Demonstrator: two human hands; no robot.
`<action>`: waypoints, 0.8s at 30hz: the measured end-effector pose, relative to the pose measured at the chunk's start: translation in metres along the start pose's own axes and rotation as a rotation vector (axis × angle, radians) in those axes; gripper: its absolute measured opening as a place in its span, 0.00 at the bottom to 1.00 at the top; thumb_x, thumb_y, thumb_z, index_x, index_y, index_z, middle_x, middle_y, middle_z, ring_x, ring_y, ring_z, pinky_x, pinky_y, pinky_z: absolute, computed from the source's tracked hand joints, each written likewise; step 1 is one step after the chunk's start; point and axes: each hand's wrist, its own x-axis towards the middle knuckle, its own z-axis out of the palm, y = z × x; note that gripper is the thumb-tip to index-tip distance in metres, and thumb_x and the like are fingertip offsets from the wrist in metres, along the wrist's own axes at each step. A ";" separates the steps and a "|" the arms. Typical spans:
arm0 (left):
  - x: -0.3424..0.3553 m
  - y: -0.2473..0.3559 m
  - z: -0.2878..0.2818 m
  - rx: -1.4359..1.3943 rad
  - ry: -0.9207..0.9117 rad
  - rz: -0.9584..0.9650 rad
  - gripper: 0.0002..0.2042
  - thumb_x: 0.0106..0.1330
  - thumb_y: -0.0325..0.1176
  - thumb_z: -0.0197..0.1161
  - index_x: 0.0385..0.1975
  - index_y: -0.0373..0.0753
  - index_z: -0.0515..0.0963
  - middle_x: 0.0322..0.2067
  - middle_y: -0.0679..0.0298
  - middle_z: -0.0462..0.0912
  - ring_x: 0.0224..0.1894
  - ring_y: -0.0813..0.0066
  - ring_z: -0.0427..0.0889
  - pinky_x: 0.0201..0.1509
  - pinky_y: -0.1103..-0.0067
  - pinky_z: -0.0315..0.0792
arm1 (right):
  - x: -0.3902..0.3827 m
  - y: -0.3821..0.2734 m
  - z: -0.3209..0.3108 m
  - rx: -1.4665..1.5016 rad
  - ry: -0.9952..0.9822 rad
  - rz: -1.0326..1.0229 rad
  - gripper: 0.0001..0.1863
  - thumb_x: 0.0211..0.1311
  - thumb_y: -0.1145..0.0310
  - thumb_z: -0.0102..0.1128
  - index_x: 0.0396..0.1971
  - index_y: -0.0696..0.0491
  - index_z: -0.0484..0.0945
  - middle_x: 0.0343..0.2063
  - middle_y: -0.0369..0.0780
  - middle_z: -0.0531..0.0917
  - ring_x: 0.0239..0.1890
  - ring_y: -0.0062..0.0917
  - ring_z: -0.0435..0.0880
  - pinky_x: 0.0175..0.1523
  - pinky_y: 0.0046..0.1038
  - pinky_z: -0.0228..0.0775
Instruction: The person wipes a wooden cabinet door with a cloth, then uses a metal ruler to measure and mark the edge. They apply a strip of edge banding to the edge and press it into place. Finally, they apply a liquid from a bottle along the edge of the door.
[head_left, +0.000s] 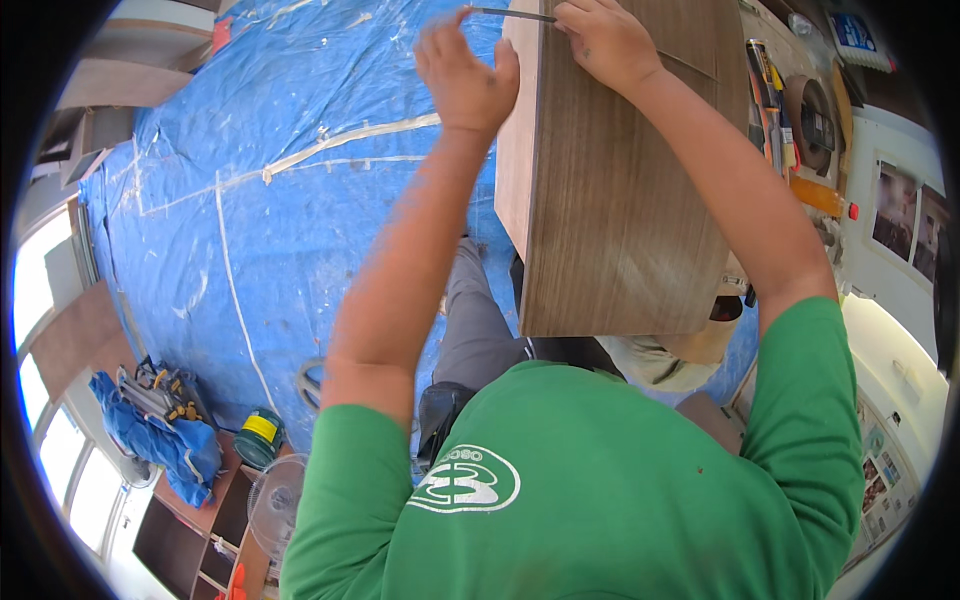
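A big blue tarp (330, 230) lies spread out; a brown wood-grain cabinet (630, 220) stands in front; the left hand (465, 80) has its thumb stuck out, fingertips by one end of a thin dark strip (513, 14), and I cannot tell if they grip; the right hand (607, 42) pinches its other end; the strip is up by the cabinet's far part; it looks light and fairly stiff, maybe a bit bendy, so both ends seem good to hold.

A box (630, 200) stands before me, below my right hand (608, 48), a tarpaulin (300, 240) to its left. A bottle (818, 197) sits farther right.
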 end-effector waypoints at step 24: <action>0.063 -0.040 0.003 0.162 -0.748 0.520 0.12 0.75 0.44 0.62 0.46 0.44 0.85 0.36 0.61 0.86 0.44 0.55 0.83 0.52 0.62 0.77 | -0.031 0.008 0.011 0.033 0.121 0.103 0.02 0.54 0.74 0.59 0.27 0.50 0.77 0.34 0.40 0.78 0.42 0.40 0.78 0.48 0.41 0.73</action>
